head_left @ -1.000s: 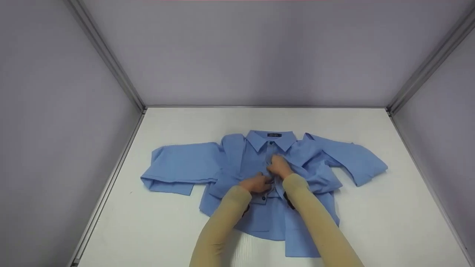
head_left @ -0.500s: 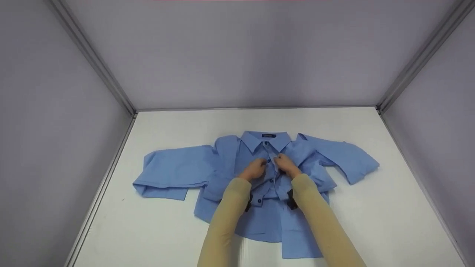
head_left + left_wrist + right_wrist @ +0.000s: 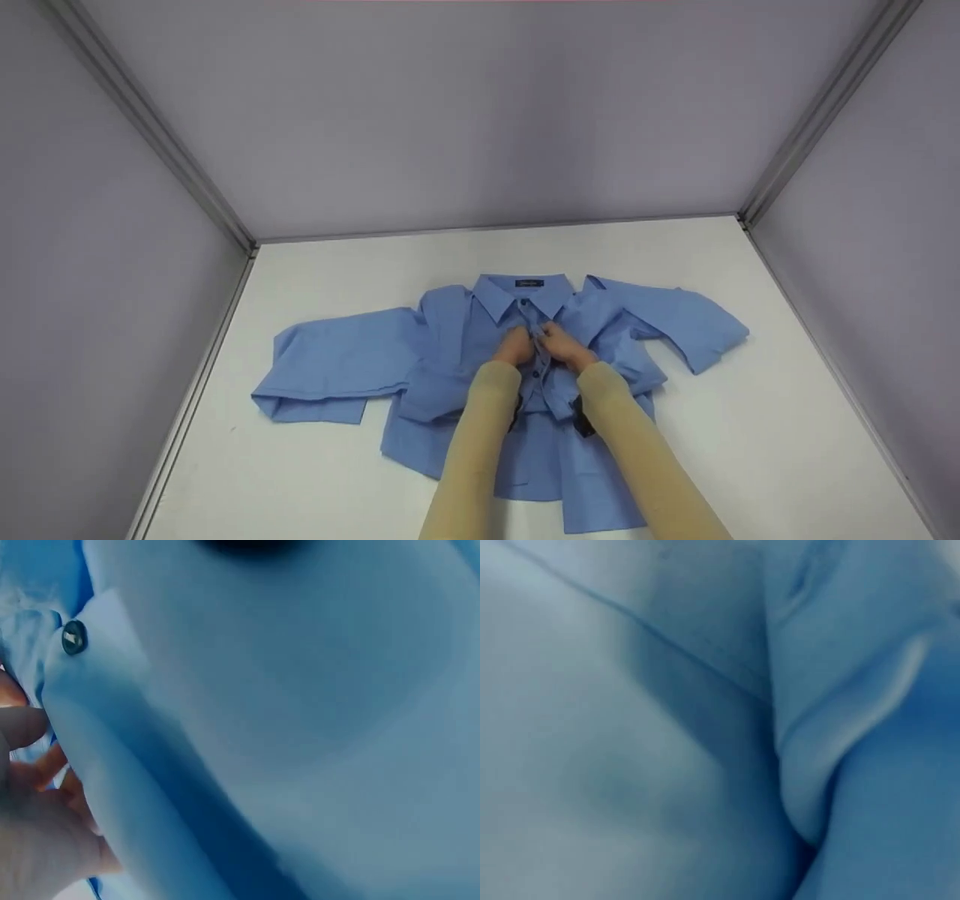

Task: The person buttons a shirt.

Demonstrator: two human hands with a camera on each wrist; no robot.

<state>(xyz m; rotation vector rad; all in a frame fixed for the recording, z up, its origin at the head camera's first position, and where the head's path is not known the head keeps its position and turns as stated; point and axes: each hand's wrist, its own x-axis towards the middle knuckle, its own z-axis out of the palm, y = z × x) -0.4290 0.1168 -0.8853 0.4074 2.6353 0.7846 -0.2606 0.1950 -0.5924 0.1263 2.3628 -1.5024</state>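
A light-blue button-up shirt (image 3: 352, 356) lies front up, its collar (image 3: 555, 296) away from me and its lower front rumpled. At the front placket, just below the collar, my left hand (image 3: 514, 347) pinches the cloth with curled fingers. Close beside it, my right hand (image 3: 562, 347) grips the facing front edge. The fingertips of both hands are partly hidden in the folds. A dark button (image 3: 535, 374) shows below the hands. In the left wrist view, another dark button (image 3: 74, 637) sits near the fingers (image 3: 52, 765). A buttonhole (image 3: 810, 574) shows in the right wrist view.
Under the shirt is a white table (image 3: 337, 480). Grey panels (image 3: 420, 112) with metal rails (image 3: 161, 142) enclose it at the back and sides. One sleeve (image 3: 675, 319) stretches out to the right, and the left one is folded over.
The left hand has moved up the placket from lower down, and the two hands have come together below the collar. The head view has shifted slightly.
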